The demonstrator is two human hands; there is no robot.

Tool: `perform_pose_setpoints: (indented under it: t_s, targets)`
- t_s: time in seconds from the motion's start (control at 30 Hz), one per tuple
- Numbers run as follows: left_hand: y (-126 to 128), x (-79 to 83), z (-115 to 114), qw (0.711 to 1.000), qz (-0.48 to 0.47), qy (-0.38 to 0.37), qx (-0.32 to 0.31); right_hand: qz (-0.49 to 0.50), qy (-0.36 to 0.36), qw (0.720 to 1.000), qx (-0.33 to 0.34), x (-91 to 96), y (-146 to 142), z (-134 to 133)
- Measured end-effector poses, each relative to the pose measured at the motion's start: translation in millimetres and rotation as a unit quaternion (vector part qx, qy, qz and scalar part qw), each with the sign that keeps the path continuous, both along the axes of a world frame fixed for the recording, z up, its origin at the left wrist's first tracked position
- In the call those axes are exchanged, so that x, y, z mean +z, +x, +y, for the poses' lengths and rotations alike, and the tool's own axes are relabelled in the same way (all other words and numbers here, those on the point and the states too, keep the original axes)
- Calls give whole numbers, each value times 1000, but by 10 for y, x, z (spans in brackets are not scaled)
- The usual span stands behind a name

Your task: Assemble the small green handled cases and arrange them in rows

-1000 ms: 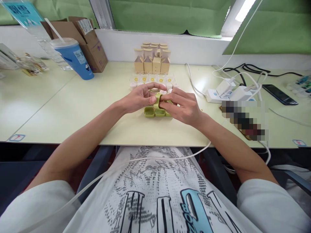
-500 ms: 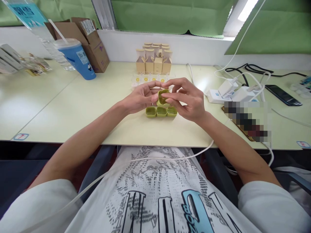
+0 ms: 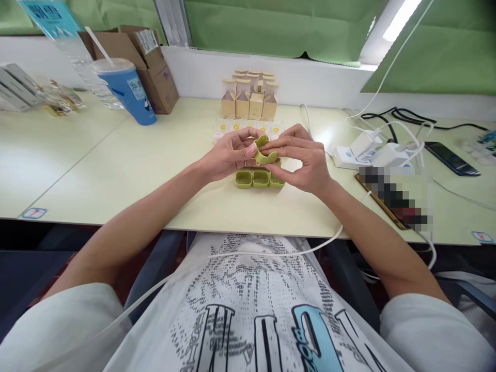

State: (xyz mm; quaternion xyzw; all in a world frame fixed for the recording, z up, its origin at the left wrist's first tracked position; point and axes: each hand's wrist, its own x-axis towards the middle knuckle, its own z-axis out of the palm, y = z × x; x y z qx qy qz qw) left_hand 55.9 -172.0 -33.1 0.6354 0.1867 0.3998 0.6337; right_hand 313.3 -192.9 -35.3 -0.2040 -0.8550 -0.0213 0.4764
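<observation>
A small olive-green plastic piece with two rounded lobes [image 3: 263,156] is held above the table between my two hands. My left hand [image 3: 231,153] pinches its left side between thumb and fingers. On the opposite side, the fingers of my right hand [image 3: 304,157] press on it, partly covering it. Just below stands a row of three small olive-green square cups [image 3: 261,179], open at the top. More green plastic shows behind the held piece, mostly hidden by my fingers. Past my hands lie clear plastic pieces with yellow round stickers [image 3: 236,127].
Small open cardboard boxes [image 3: 248,103] stand against the wall. At left are a blue drink cup [image 3: 129,98], a brown carton [image 3: 160,85] and a water bottle [image 3: 73,57]. A power strip [image 3: 346,157], cables and phones [image 3: 452,158] lie at right. A white cable [image 3: 263,253] crosses my lap.
The green piece has been tilted and turned in my hands, so its lobes now point up and to the right. My view has shifted slightly.
</observation>
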Motion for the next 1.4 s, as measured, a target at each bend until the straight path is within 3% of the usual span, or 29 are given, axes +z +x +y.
perform_pose_setpoints:
  t_s: [0.27,0.37,0.47,0.73,1.13,1.23,1.4]
  targets:
    - [72,0,-15,1000,-6,17,17,67,-31,997,-35,5,-52,-42]
    - [43,-7,30,998,10,30,54,88,-66,993,-36,8,-28,-33]
    - [-4,-29,87,996,14,33,87,80,-102,991,-33,12,15,-7]
    - [38,-39,47,990,45,83,102,44,-158,986,-6,-1,-13,-33]
    - [175,114,16,990,-26,37,132,105,-142,983,-41,35,-31,-100]
    - [168,126,4,987,-23,72,142,124,-146,981,-19,55,-12,-79]
    - [131,103,-70,961,-2,212,177,136,-203,970,2,38,65,50]
